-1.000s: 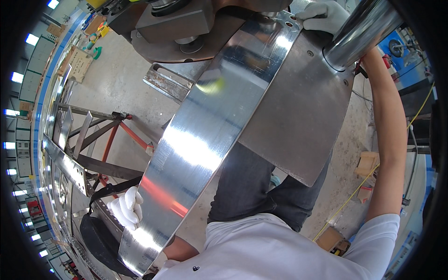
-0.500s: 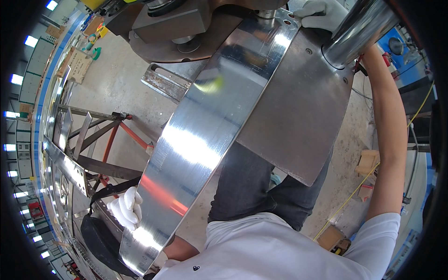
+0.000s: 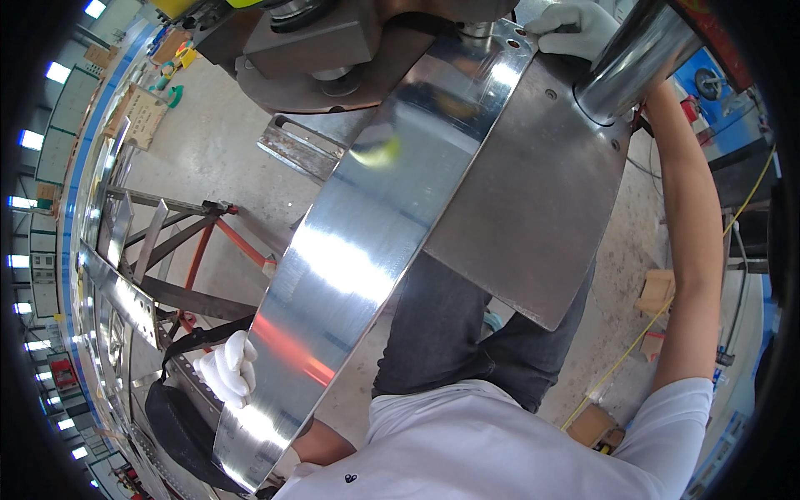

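Observation:
A long, shiny flat metal bar runs slantwise from the lower left up to a heavy machine head. My left hand, in a white glove, is closed around the bar's left edge near its low end; the forearm passes beneath. At the upper end my right hand, also gloved, has its fingers against the corner beside two punched holes. A round metal punch stands over the bar there. Under the bar and to its right lies a dark steel table plate.
A thick polished column rises from the plate beside my right hand. Above is the machine's steel block. A slotted bracket juts out left of the bar. At left stand a rack with metal strips and a black bag.
The view has shifted very slightly. Both hands and the metal bar keep nearly the same places.

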### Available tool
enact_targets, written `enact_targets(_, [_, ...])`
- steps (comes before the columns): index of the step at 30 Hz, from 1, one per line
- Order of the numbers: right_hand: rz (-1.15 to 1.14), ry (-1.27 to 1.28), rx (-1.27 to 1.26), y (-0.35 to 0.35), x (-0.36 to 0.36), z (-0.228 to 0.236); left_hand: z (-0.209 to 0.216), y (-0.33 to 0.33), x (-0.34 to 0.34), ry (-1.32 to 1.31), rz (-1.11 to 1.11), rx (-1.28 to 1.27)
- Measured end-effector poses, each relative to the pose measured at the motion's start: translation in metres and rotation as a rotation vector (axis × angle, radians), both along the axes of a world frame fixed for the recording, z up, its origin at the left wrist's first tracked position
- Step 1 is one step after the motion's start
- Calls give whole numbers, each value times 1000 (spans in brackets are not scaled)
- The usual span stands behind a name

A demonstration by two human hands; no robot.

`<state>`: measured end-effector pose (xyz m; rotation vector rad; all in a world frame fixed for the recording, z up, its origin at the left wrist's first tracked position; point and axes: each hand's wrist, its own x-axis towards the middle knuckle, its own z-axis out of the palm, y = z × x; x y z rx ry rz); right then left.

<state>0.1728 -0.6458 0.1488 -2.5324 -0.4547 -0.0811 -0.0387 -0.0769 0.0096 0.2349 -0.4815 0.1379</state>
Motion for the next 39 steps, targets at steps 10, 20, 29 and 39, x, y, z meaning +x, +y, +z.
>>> enact_targets(10, [18, -11, -8, -3, 4, 0, 0, 0, 6, -66, -25, -29])
enact_targets(20, [55, -11, 13, -3, 10, -9, 4, -16, 16, -206, -59, -124])
enact_targets(29, [25, 18, 25, -3, -6, -4, 25, -25, 1, 121, -33, -52])
enact_targets(39, [-12, 78, 51, 3, -7, 3, 41, -34, -4, 239, -55, -202])
